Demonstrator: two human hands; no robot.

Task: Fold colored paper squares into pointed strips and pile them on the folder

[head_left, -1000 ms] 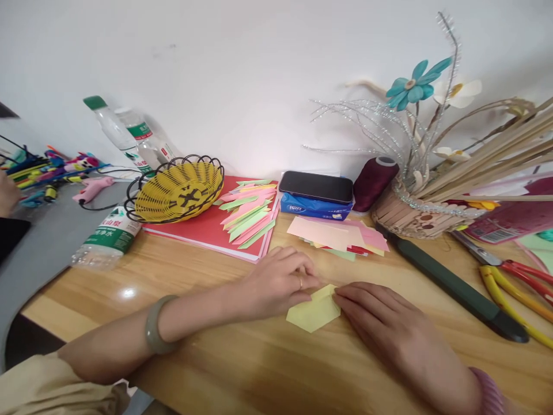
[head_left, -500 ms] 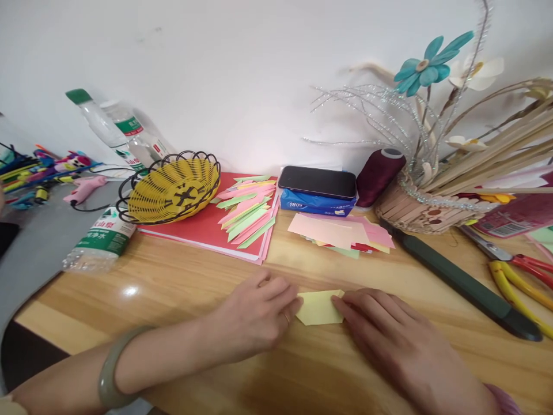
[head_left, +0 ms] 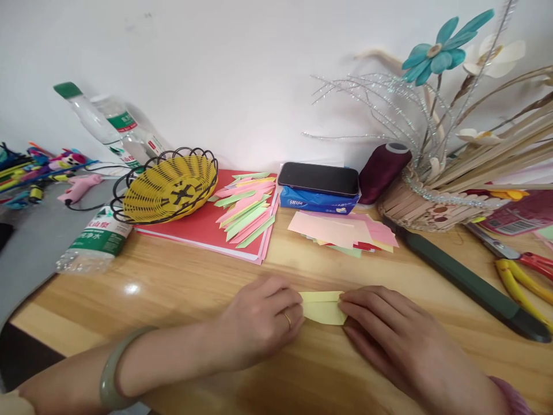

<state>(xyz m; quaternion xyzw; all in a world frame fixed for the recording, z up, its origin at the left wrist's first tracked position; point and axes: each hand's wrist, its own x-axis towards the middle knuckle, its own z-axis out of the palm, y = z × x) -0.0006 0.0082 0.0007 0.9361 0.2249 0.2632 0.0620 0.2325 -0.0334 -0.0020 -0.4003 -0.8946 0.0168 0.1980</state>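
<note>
A small piece of pale yellow paper (head_left: 322, 311) lies on the wooden table between my hands, with a strip along its far edge folded over. My left hand (head_left: 265, 320) is closed on the paper's left end, its fingers curled and a ring showing. At the right end, my right hand (head_left: 395, 331) pinches the paper near the fold with its fingertips. The paper's two ends are partly hidden under my fingers. Beyond it lie a stack of pastel paper slips (head_left: 330, 230) and a heap of folded pink and green strips (head_left: 248, 210) on red sheets (head_left: 185, 237).
Behind are a yellow woven basket (head_left: 173, 193), a phone (head_left: 319, 177) on a blue tissue pack (head_left: 317, 200) and a maroon thread spool (head_left: 382, 176). A cut bottle (head_left: 97, 239) and a pink glue gun (head_left: 82, 189) are left; a dark green tool (head_left: 470, 282) and scissors (head_left: 501, 248) right.
The paper's far edge now shows a folded-over strip that was not there before. Both hands have shifted slightly, and the view has moved a little.
</note>
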